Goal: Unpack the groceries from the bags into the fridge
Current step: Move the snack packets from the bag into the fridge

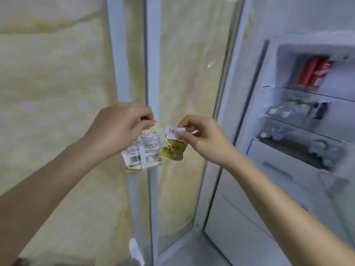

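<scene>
We are standing in front of the open fridge (299,120) with 2 small snack packs in our hands, so we think the step is carrying food to the shelves. Our left hand (117,129) pinches the top of the white packet (143,150) with its fingers (143,124) curled over it. Our right hand (203,139) pinches the top of the yellow packet (172,148) in the same way. Both packs are up in the air, well to the left of the fridge and in front of the pale wall. Each pack hangs straight down, long side up and down, top edge by our fingers. The white one shows us its back with the bar code. Next we should swing both packs right, toward a fridge shelf with room, and let go there.
</scene>
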The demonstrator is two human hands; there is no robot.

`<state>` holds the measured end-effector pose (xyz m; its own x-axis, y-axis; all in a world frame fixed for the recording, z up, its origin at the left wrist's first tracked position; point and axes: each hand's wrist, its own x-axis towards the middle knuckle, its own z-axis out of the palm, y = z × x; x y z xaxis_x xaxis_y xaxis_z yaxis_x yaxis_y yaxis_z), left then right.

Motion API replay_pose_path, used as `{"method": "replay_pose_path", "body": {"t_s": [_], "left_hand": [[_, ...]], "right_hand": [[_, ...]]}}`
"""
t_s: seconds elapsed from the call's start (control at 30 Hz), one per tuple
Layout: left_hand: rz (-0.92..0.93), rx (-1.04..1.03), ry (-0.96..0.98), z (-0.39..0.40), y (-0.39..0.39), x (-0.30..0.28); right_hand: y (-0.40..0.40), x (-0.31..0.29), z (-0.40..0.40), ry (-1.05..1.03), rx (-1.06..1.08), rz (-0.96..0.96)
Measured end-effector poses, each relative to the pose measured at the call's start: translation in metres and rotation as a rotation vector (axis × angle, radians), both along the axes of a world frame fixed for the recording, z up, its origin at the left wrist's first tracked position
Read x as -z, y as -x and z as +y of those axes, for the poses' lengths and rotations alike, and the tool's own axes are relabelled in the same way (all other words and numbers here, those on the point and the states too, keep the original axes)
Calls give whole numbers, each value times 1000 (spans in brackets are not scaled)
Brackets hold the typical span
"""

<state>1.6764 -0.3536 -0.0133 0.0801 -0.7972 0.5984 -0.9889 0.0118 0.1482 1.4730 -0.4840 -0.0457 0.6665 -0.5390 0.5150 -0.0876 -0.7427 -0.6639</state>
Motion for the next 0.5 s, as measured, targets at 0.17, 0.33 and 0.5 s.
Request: {"method": "replay_pose_path", "body": {"t_s": [0.17, 0.33, 0.5], "left_hand": [[73, 287, 22, -131, 119, -1], [100, 567, 19, -226, 234, 0], [176, 864, -14, -293, 334, 13]], "right_hand": [[136, -4, -65, 18, 307, 2], [249, 1, -93, 21, 611, -15], [328, 22, -99, 18, 954, -11]]}}
